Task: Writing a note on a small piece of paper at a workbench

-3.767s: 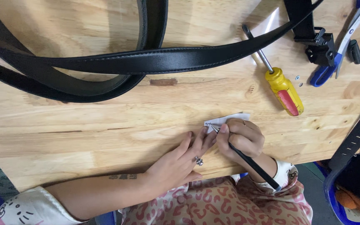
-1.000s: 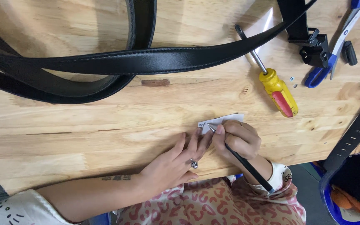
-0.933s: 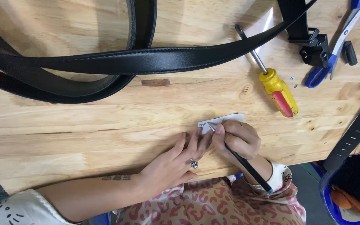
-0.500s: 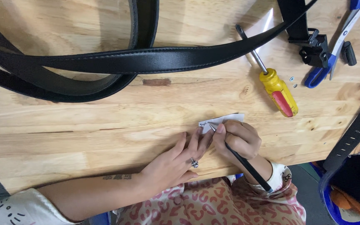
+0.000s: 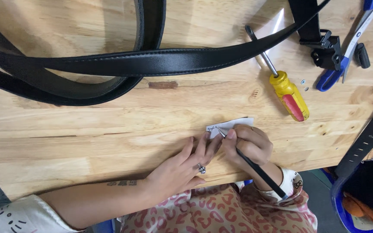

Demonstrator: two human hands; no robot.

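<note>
Right hand (image 5: 249,144): it held a black pen (image 5: 255,166) in a closed grip, the tip on a small white paper slip (image 5: 229,126).
Left hand (image 5: 182,168): it lay flat on the table (image 5: 87,129), fingertips pressing the left edge of the slip; a ring was on one finger.
Black belts (image 5: 152,62): they curved across the upper table.
Screwdriver (image 5: 283,86): yellow and red handle, above and to the right of the slip.
Blue-handled tool (image 5: 339,64): near the top right corner, beside a black buckle (image 5: 324,49).
</note>
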